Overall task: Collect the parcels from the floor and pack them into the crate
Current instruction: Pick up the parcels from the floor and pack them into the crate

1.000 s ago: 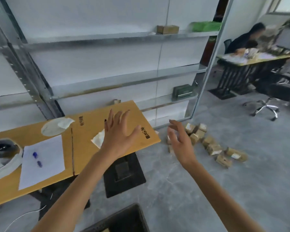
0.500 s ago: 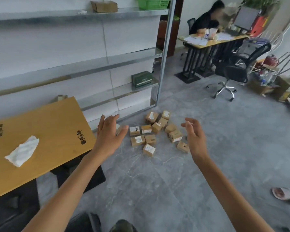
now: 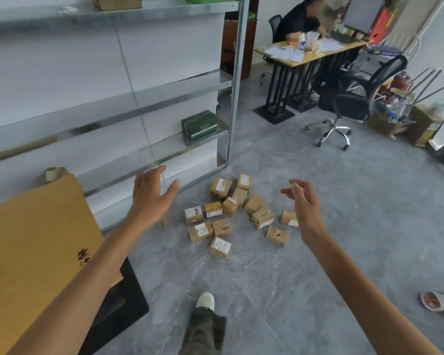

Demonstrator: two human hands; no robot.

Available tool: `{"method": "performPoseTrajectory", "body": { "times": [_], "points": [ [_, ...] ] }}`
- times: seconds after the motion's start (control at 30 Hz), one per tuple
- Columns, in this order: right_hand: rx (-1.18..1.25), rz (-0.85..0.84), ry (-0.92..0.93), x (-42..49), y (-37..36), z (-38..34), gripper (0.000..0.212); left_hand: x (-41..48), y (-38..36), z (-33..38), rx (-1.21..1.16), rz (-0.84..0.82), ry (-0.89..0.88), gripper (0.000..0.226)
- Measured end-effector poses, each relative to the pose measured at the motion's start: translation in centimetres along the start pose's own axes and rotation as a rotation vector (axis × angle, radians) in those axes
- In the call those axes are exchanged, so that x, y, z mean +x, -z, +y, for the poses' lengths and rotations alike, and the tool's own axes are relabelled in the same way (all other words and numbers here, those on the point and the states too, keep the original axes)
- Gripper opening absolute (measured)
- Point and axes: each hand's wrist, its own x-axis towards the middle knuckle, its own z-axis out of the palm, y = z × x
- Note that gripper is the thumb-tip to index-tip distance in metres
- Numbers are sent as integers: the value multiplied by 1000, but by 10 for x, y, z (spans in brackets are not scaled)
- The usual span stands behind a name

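Note:
Several small brown cardboard parcels with white labels lie scattered on the grey floor near the foot of a metal shelf post. My left hand hovers left of the pile, fingers spread and empty. My right hand is held out at the pile's right edge, fingers loosely curled and apart, holding nothing; it covers part of one parcel. One more parcel is half hidden under my left wrist. No crate is in view.
A wooden table on a black base stands at the left. Metal shelving with a green box lines the wall. A desk with a seated person, an office chair and boxes stand behind. Another person's foot is at the right.
The view has swung right, off the table and onto the pile of parcels, which now lies closer. Both hands stay raised and empty. My own foot has stepped into view below.

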Motion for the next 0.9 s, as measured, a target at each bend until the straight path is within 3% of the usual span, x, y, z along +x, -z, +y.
{"method": "performPoseTrajectory", "body": {
  "times": [0.37, 0.77, 0.9],
  "points": [
    [111, 75, -286, 173, -67, -2, 25, 202, -38, -13, -193, -195, 92, 50],
    [35, -119, -418, 385, -124, 32, 27, 394, -155, 4, -199, -404, 212, 32],
    [-40, -168, -505, 460, -132, 47, 28, 458, -202, 17, -172, -482, 340, 29]
  ]
}}
